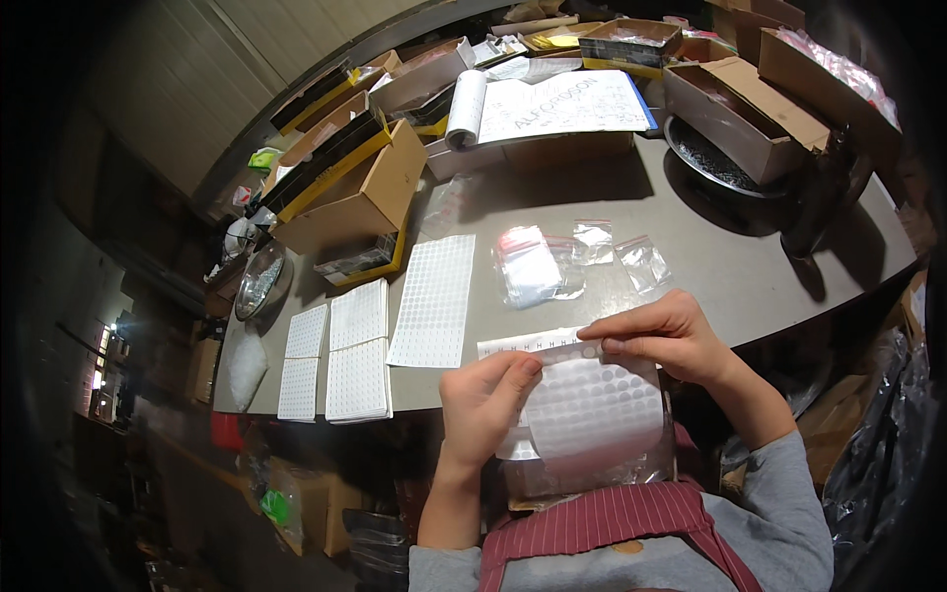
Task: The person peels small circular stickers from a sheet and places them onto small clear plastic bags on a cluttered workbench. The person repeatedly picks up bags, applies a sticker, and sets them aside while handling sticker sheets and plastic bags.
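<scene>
looks like a sheet-handling step to me, probably folding or peeling. the dotted sheet [592, 409] is at the near edge of the bench [730, 266], curling down toward the person's apron [602, 518]. left hand [480, 400] has thumb and finger pinched together on its upper left side, right hand [676, 335] pinches the top edge further right. a printed white strip [533, 343] shows just behind, can't tell if it's part of the same sheet. i'd say the next move calls for a steady grip on both sides so it doesn't crease or slip.

containers: the stacked zip bags [528, 264] lie beyond the hands, too much glare to tell what's inside. the round pan [705, 178] at the right holds lots of small dark pieces, and the metal bowl [279, 283] far left has small shiny bits in it. the open brown box [355, 192] hides its insides from here. the big carton [789, 69] at upper right has crumpled clear plastic in it.

two banded sheet stacks [357, 355] sit left of the hands, with a loose dotted sheet [434, 301] beside them.
</scene>
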A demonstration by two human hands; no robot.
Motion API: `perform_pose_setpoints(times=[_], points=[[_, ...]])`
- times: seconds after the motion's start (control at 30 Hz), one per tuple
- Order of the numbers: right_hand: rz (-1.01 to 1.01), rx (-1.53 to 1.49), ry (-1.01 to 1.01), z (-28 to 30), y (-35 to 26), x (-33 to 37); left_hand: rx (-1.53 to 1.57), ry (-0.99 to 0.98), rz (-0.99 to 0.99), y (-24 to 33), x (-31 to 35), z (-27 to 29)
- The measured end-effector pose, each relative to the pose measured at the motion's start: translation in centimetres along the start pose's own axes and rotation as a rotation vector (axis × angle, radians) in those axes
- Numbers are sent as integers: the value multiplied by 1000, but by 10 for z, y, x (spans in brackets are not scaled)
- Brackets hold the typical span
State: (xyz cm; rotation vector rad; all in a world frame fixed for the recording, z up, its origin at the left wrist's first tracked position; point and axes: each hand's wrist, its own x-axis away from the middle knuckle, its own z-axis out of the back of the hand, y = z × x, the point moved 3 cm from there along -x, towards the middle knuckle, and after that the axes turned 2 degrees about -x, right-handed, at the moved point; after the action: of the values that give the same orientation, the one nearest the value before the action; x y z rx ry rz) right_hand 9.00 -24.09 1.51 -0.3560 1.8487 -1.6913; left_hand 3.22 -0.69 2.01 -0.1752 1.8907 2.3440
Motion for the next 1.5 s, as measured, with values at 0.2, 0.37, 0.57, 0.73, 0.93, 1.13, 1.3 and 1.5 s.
perform_pose_setpoints(times=[0.2,0.37,0.57,0.73,0.93,1.13,1.3,1.5], points=[[106,70,-47,1,2,6,190,-10,103,-14,2,1],[203,202,-82,-6,-6,11,322,-120,208,-21,3,2],[201,170,-68,1,0,16,267,-101,219,-14,7,-3],[-22,225,-133,-6,-20,10,118,-101,87,-9,11,-14],[-65,225,-83,-14,-19,11,-15,-157,-9,1,11,-21],[-32,308,-58,-9,-8,12,-58,-93,-183,-1,4,-28],[62,413,-154,-1,-18,-1,-261,-126,-301,10,-6,-32],[50,543,-162,4,-19,-6,-349,-203,-363,12,-21,-34]])
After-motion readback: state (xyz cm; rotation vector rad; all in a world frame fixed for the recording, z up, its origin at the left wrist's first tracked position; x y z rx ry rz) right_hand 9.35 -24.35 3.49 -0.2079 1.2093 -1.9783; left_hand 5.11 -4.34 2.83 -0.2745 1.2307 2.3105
